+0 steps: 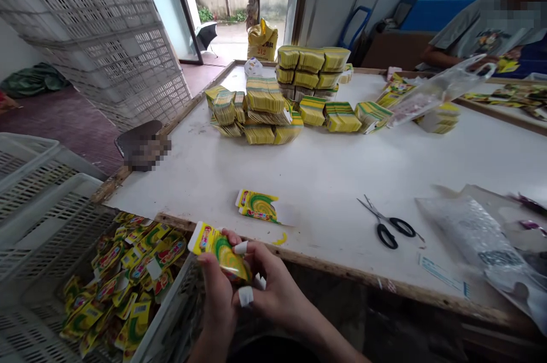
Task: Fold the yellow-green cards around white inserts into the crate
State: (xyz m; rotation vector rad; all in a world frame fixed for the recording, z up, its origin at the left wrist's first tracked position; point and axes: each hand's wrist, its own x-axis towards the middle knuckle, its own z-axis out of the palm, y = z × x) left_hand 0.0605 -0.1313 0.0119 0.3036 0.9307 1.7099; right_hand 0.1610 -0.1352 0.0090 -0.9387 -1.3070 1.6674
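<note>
The white desk (333,169) fills the view from 9 to 3 o'clock. Its wooden near edge runs just above the hands, with a wide bare stretch in the middle. At 8 o'clock, below that edge, a white lattice crate (25,272) holds a heap of yellow-green sachets. At 12 o'clock, well back, stacks (273,103) of bundled sachets stand close together. A clear plastic bag (478,232) lies at 4 o'clock by the right edge, and black scissors (388,223) lie just left of it. A loose packet (257,205) lies flat near the front edge. At 6 o'clock, off the desk, the left hand (217,300) and right hand (277,289) meet. Each grip is clamped on one packet (220,249), which tilts toward 10 o'clock. The right fingertips (245,296) seem taped.
</note>
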